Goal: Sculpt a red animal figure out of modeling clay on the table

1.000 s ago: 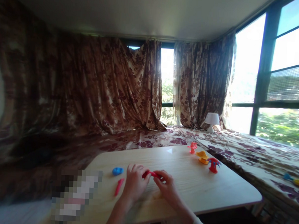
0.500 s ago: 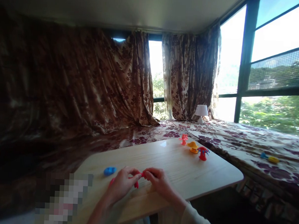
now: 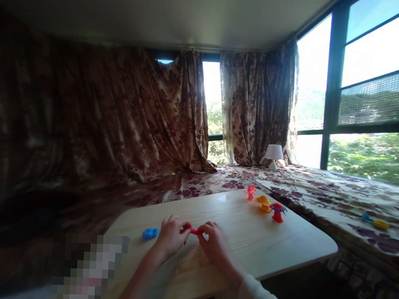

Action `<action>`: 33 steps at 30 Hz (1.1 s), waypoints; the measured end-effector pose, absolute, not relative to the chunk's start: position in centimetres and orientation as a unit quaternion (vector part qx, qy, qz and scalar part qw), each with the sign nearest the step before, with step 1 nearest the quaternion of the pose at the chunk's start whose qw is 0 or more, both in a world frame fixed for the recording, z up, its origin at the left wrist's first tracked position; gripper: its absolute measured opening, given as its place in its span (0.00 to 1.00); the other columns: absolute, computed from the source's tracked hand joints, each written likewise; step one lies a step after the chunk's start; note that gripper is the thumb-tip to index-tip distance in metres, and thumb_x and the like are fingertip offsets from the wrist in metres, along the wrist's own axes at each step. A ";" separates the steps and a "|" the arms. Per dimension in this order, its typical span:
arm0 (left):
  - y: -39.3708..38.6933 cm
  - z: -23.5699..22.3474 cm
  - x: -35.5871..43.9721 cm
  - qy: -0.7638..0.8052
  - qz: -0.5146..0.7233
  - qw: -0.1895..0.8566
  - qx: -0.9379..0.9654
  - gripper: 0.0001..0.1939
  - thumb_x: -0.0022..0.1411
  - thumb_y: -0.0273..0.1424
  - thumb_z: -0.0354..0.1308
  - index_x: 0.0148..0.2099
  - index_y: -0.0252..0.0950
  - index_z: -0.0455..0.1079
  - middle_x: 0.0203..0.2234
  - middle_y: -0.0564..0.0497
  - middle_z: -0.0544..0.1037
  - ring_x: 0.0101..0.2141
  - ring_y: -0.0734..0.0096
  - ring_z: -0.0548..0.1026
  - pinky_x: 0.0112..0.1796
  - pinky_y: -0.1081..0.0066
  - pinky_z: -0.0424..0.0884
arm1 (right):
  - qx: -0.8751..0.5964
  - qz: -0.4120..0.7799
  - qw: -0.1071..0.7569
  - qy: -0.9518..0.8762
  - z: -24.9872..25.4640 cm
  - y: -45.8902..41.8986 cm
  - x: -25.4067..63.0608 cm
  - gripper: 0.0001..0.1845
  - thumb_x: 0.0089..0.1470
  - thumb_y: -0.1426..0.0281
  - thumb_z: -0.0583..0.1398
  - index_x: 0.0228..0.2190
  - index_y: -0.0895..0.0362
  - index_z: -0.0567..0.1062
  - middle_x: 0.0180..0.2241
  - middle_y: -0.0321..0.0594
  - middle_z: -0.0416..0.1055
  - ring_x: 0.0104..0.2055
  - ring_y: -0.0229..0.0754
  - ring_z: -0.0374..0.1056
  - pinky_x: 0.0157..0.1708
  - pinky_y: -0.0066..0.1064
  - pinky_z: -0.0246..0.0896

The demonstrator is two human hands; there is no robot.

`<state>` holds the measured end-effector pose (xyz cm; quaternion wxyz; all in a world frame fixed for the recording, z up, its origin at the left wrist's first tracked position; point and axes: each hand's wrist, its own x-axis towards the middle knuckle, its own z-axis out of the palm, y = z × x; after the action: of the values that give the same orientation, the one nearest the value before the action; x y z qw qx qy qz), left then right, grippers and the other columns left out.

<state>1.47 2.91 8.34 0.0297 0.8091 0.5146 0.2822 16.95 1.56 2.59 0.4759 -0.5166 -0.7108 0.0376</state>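
Both my hands rest on a light wooden table [image 3: 281, 245] near its front edge. My left hand [image 3: 171, 236] and my right hand [image 3: 213, 242] are closed in a pinch on the two ends of a small red plastic piece [image 3: 192, 231] held between them just above the tabletop. A blue oval piece [image 3: 150, 233] lies on the table a little to the left of my left hand.
At the table's far right corner stand a pink toy figure [image 3: 250, 191], an orange one [image 3: 263, 203] and a red-and-blue one [image 3: 277, 212]. A patterned cloth covers the bench behind, with a small white lamp [image 3: 273, 155] and a yellow-blue toy [image 3: 376, 222]. Curtains hang behind.
My hands stayed pinched on the red piece. The red stick that lay left of my left hand a second ago is no longer in sight. The camera view shifted.
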 end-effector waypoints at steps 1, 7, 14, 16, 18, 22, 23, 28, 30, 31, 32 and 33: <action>3.4 8.3 1.5 0.516 0.273 0.019 0.812 0.07 0.51 0.31 0.55 0.30 0.41 0.75 0.29 0.51 0.77 0.38 0.64 0.70 0.43 0.65 0.59 | -0.523 0.031 0.468 -0.711 2.6 1.8 16.9 0.08 0.49 0.77 0.58 0.26 0.54 0.76 0.29 0.37 0.73 0.35 0.41 0.65 0.37 0.29 0.56; 4.6 7.2 1.2 0.518 0.249 0.035 0.818 0.07 0.50 0.31 0.55 0.29 0.42 0.75 0.29 0.51 0.78 0.38 0.64 0.71 0.45 0.65 0.59 | -0.541 0.006 0.427 -0.724 2.1 2.2 17.0 0.08 0.49 0.77 0.57 0.27 0.53 0.75 0.30 0.37 0.73 0.36 0.43 0.65 0.37 0.29 0.54; 4.7 7.8 1.0 0.537 0.269 0.070 0.797 0.15 0.54 0.36 0.52 0.41 0.38 0.74 0.35 0.49 0.80 0.39 0.63 0.74 0.44 0.66 0.64 | -0.531 0.029 0.434 -0.727 1.9 1.9 17.1 0.15 0.46 0.79 0.56 0.37 0.55 0.72 0.33 0.37 0.75 0.37 0.44 0.66 0.38 0.31 0.54; 4.3 8.6 0.1 0.543 0.292 0.066 0.784 0.17 0.57 0.36 0.48 0.44 0.37 0.72 0.40 0.48 0.78 0.43 0.64 0.73 0.46 0.67 0.63 | -0.527 0.028 0.434 -0.730 2.1 1.6 17.1 0.15 0.46 0.77 0.56 0.38 0.55 0.72 0.33 0.39 0.75 0.37 0.44 0.67 0.38 0.32 0.55; 3.3 9.2 -1.7 0.551 0.323 0.055 0.767 0.18 0.59 0.36 0.45 0.44 0.36 0.72 0.43 0.47 0.77 0.45 0.66 0.72 0.48 0.68 0.62 | -0.518 0.024 0.443 -0.731 2.4 1.3 17.2 0.13 0.48 0.75 0.56 0.38 0.56 0.72 0.33 0.41 0.74 0.37 0.45 0.67 0.38 0.33 0.56; 0.0 8.4 -6.4 0.583 0.412 0.009 0.701 0.17 0.57 0.38 0.46 0.38 0.36 0.73 0.37 0.47 0.78 0.40 0.66 0.73 0.44 0.70 0.65 | -0.485 0.027 0.512 -0.709 2.6 0.8 17.5 0.10 0.52 0.72 0.53 0.36 0.57 0.72 0.34 0.43 0.73 0.38 0.45 0.67 0.38 0.34 0.59; -0.8 7.8 -7.2 0.605 0.410 -0.002 0.682 0.16 0.57 0.38 0.46 0.36 0.37 0.73 0.35 0.47 0.79 0.38 0.66 0.74 0.41 0.71 0.66 | -0.475 0.033 0.530 -0.702 2.5 0.7 17.6 0.10 0.53 0.72 0.52 0.36 0.57 0.72 0.34 0.43 0.72 0.37 0.45 0.67 0.38 0.34 0.60; -1.7 4.9 -7.5 0.704 0.273 -0.038 0.655 0.15 0.55 0.42 0.50 0.27 0.37 0.69 0.23 0.49 0.76 0.26 0.67 0.73 0.28 0.72 0.63 | -0.432 0.062 0.581 -0.687 2.0 0.6 18.0 0.10 0.55 0.71 0.51 0.33 0.57 0.72 0.32 0.42 0.71 0.36 0.44 0.67 0.37 0.33 0.61; -1.5 4.5 -6.7 0.702 0.261 -0.047 0.661 0.12 0.55 0.38 0.52 0.26 0.37 0.69 0.26 0.49 0.77 0.29 0.67 0.74 0.29 0.72 0.63 | -0.420 0.070 0.595 -0.682 1.9 0.8 18.1 0.09 0.56 0.70 0.52 0.33 0.56 0.72 0.32 0.42 0.71 0.36 0.43 0.67 0.37 0.33 0.62; -1.6 4.5 -6.3 0.694 0.271 -0.031 0.667 0.10 0.55 0.36 0.52 0.27 0.37 0.70 0.27 0.49 0.77 0.30 0.67 0.74 0.30 0.72 0.63 | -0.412 0.074 0.604 -0.679 1.9 0.8 18.2 0.09 0.56 0.70 0.51 0.33 0.56 0.72 0.32 0.42 0.70 0.36 0.43 0.67 0.37 0.33 0.62; -1.8 4.6 -5.9 0.682 0.290 -0.001 0.672 0.09 0.54 0.34 0.52 0.29 0.38 0.71 0.28 0.50 0.77 0.31 0.68 0.74 0.31 0.73 0.64 | -0.402 0.079 0.612 -0.676 1.9 0.7 18.2 0.09 0.56 0.70 0.51 0.33 0.57 0.72 0.32 0.42 0.70 0.36 0.43 0.67 0.37 0.32 0.62; -2.1 4.8 -5.4 0.665 0.315 0.039 0.676 0.08 0.54 0.32 0.52 0.30 0.38 0.71 0.28 0.50 0.78 0.31 0.68 0.74 0.32 0.73 0.64 | -0.391 0.085 0.618 -0.676 2.0 0.5 18.2 0.09 0.57 0.70 0.51 0.33 0.57 0.72 0.32 0.42 0.70 0.36 0.42 0.67 0.37 0.32 0.62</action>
<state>-5.39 -2.11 4.79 0.0386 0.6762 0.6651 0.3146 18.16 0.49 2.02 0.6184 -0.3909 -0.6764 0.0850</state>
